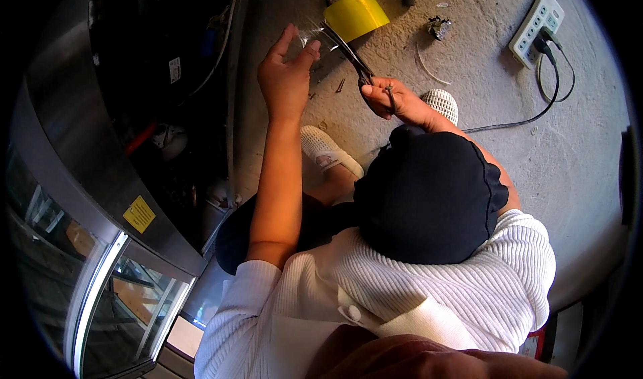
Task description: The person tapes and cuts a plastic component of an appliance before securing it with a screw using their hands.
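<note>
My left hand (288, 64) pinches a small piece of clear, crinkled film (309, 36) between thumb and fingers. My right hand (387, 96) grips dark-handled scissors (351, 54) by the loops, with the blades pointing up and left at the film. A wide yellow roll of tape (358, 14) lies on its side just beyond the blades, near the film. A few small screws (339, 84) lie on the concrete floor (562, 151) below the scissors.
At right, a white power strip (536, 27) has black plugs and cords. A crumpled dark, shiny bit (439, 29) and thin tubing (429, 71) lie near it. At left stand a metal appliance (100, 144) with dark interior and glass panels (134, 298). My sandalled feet (328, 150) are below my hands.
</note>
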### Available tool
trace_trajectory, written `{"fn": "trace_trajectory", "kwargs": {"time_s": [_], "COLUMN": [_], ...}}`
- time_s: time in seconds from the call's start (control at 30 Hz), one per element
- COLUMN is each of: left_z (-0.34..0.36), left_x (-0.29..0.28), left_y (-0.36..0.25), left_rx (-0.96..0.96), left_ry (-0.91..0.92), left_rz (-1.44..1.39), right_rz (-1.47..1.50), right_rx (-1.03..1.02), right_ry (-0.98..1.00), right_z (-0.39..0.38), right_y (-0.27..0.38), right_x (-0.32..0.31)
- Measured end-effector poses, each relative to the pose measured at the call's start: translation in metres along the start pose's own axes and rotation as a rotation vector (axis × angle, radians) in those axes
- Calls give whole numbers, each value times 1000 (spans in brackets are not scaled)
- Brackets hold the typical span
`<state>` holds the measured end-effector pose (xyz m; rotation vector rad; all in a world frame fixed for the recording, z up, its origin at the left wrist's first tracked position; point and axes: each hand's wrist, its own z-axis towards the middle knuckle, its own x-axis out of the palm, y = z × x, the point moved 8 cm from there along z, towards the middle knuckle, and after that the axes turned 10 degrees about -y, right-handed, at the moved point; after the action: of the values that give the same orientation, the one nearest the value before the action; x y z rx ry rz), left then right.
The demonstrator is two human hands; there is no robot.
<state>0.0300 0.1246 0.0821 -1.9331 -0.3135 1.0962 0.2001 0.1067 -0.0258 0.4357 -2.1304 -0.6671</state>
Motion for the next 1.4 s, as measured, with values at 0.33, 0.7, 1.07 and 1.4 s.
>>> {"fn": "trace_trajectory", "kwargs": {"time_s": [0.33, 0.7, 1.07, 1.4], "left_z": [4, 3, 4, 6], "left_x": [-3, -1, -1, -4], "left_y": [15, 16, 11, 19], "left_rx": [-49, -75, -30, -38], "left_ry": [51, 58, 37, 36], "left_rz": [39, -32, -35, -69], "right_rz": [177, 159, 250, 31], "right_rx": [90, 139, 174, -16], "right_ry": [168, 113, 114, 38], "right_z": [1, 32, 46, 44], "right_y": [3, 4, -4, 7], "right_x": [15, 19, 20, 16]}}
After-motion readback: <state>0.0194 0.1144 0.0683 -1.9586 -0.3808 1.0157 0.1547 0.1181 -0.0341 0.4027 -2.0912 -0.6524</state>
